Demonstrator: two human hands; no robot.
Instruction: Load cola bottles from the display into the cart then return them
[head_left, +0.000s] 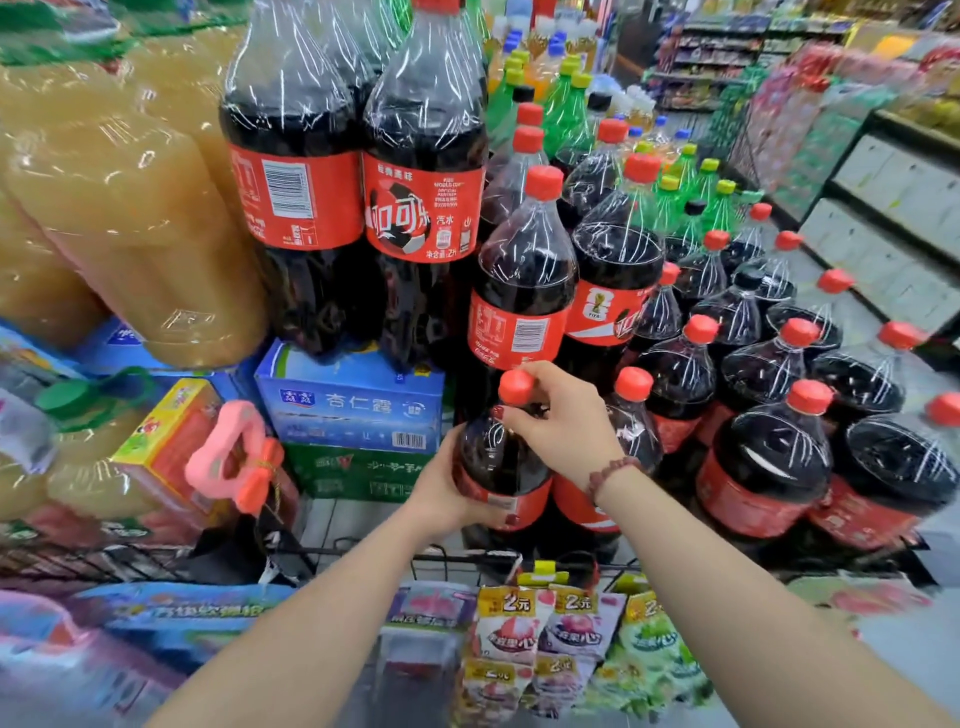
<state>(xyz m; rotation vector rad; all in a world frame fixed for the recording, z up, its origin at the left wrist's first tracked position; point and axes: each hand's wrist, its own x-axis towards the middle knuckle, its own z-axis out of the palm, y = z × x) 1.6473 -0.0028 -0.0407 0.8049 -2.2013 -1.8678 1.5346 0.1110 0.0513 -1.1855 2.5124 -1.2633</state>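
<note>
My left hand (445, 500) is wrapped round the body of one cola bottle (496, 460) at lower centre; my right hand (563, 423) pinches its neck below the red cap (517, 387); the bottle stands against the display bottles (769, 467); I see no cart, so I cannot judge whether I am loading or returning.

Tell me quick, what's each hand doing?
Left hand: holding the cola bottle by its body.
Right hand: holding the same bottle's neck.

Large cola bottle (498, 462), dark liquid, red cap and label, upright, front row, like cola bottles (769, 457) packed at its 3 o'clock, wrapped cola pair (358, 182) stacked higher at 11 o'clock
</note>
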